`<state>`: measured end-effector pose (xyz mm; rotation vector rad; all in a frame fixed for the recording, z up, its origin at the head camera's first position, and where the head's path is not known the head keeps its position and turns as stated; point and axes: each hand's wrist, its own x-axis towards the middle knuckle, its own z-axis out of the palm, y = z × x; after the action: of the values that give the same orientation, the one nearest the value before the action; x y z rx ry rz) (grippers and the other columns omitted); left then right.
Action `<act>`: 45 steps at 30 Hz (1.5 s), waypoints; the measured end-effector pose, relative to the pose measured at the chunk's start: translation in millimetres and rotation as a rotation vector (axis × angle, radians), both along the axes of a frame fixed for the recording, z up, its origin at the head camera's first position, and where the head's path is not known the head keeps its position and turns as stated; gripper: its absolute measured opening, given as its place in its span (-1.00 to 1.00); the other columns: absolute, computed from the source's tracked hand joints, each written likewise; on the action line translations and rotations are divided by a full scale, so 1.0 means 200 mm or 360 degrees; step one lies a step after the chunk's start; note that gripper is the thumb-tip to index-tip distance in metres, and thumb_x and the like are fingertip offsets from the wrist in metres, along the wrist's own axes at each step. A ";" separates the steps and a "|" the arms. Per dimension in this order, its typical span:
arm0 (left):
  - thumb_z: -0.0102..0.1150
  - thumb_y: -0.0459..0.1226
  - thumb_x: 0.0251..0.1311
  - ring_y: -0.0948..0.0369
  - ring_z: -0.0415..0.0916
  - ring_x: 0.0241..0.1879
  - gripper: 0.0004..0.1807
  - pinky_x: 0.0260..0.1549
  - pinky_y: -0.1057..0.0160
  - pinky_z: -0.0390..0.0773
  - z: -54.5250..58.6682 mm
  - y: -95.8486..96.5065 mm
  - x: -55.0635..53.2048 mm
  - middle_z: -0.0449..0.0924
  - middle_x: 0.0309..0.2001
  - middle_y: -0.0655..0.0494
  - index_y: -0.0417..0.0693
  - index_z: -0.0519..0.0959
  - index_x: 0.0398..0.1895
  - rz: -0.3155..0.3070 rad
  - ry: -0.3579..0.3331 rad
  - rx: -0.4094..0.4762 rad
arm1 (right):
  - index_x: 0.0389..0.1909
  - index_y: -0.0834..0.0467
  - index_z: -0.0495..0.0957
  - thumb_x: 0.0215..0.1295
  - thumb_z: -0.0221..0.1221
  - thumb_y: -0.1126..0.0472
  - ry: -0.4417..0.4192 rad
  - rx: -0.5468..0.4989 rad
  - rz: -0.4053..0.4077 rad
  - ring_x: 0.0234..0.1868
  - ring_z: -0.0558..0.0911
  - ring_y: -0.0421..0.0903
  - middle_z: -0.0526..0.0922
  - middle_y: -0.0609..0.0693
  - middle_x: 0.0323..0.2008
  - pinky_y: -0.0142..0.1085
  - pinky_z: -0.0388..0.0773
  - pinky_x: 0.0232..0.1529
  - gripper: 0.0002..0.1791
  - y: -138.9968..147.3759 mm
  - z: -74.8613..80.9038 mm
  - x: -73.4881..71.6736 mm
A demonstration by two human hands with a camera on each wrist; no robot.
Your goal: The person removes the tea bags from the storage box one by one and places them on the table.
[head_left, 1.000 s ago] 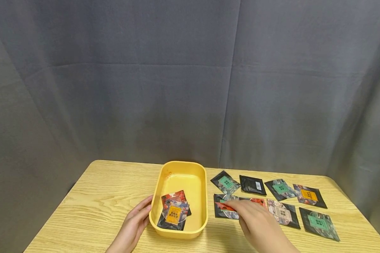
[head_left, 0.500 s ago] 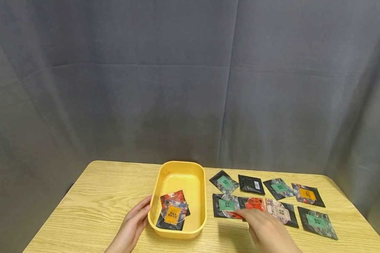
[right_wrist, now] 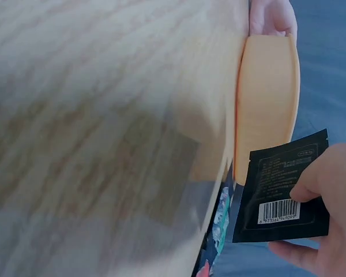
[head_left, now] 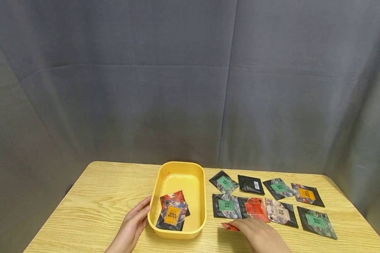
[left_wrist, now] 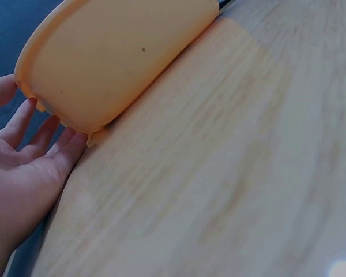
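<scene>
My right hand pinches a small sachet by its edge, in front of the packet rows. In the head view only its red corner shows; the right wrist view shows the black back of this sachet with a white barcode, the thumb lying on it. My left hand touches the left side of a yellow plastic box, fingertips along its outer wall. Seen from the left wrist, the fingers of the left hand meet the end of the box. Inside lie a red sachet and an orange-labelled black sachet.
Several more sachets lie in two rows right of the box: a green-labelled one, a red one, a cream one, a black one face down and an orange-labelled one. A grey curtain hangs behind the wooden table.
The right hand, holding the sachet, has drawn back toward the near side, uncovering the green-labelled and red sachets in the front row. The left hand and box stay in place.
</scene>
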<state>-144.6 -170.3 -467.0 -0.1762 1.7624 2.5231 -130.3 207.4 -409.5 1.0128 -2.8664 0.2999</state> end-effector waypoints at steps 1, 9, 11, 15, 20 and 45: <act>0.08 -0.19 0.40 0.25 0.40 0.23 -0.34 0.08 0.39 0.47 0.00 0.00 0.00 0.22 0.44 -0.19 -0.32 0.22 0.46 -0.0001 0.0000 -0.0002 | 0.19 0.00 0.54 0.03 0.06 -0.62 0.0001 0.0008 0.0010 0.02 0.61 -0.06 0.63 -0.16 0.03 -0.02 0.59 0.02 -0.07 0.00 -0.01 0.00; 0.03 -0.18 0.43 -0.05 0.11 0.41 -0.30 0.12 0.39 0.43 -0.01 -0.01 0.01 0.05 0.49 -0.27 -0.32 0.10 0.50 -0.0068 0.0061 -0.0027 | 0.17 0.00 0.57 0.16 0.04 -0.55 0.0118 0.0066 0.0160 -0.04 0.60 -0.12 0.63 -0.16 0.01 -0.12 0.62 -0.06 -0.17 0.01 -0.06 -0.02; 0.03 -0.19 0.42 -0.08 0.09 0.42 -0.30 0.11 0.39 0.43 -0.01 -0.01 0.01 0.06 0.48 -0.28 -0.32 0.10 0.50 -0.0068 0.0068 -0.0030 | 0.18 0.00 0.57 0.20 0.03 -0.52 0.0144 0.0084 0.0210 -0.04 0.60 -0.11 0.63 -0.14 0.01 -0.12 0.62 -0.07 -0.20 0.01 -0.07 -0.03; 0.02 -0.18 0.43 -0.10 0.07 0.43 -0.30 0.13 0.39 0.41 -0.01 -0.01 0.01 0.06 0.49 -0.27 -0.32 0.10 0.50 -0.0084 0.0089 -0.0049 | 0.21 0.01 0.56 0.25 0.02 -0.48 0.0115 0.0127 0.0281 -0.01 0.61 -0.08 0.64 -0.09 0.04 -0.12 0.61 -0.07 -0.23 0.01 -0.09 -0.04; 0.02 -0.17 0.43 -0.09 0.06 0.44 -0.30 0.16 0.37 0.40 -0.02 -0.02 0.01 0.05 0.49 -0.26 -0.31 0.10 0.51 -0.0095 0.0086 -0.0046 | 0.24 0.00 0.55 0.27 -0.02 -0.49 0.0020 0.0165 0.0282 0.03 0.60 -0.08 0.63 -0.09 0.08 -0.11 0.59 -0.03 -0.21 0.00 -0.11 -0.04; 0.04 -0.16 0.43 -0.02 0.10 0.43 -0.31 0.16 0.36 0.41 -0.01 -0.01 0.00 0.05 0.50 -0.23 -0.31 0.12 0.50 -0.0076 0.0049 -0.0009 | 0.34 -0.02 0.47 0.29 -0.04 -0.48 -0.0454 0.0196 0.0173 0.21 0.51 0.08 0.51 0.03 0.27 0.03 0.51 0.13 -0.20 -0.02 -0.14 -0.06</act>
<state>-144.0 -173.0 -469.9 -0.0945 1.7631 2.5010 -142.0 202.6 -436.6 1.2444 -3.1215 0.3014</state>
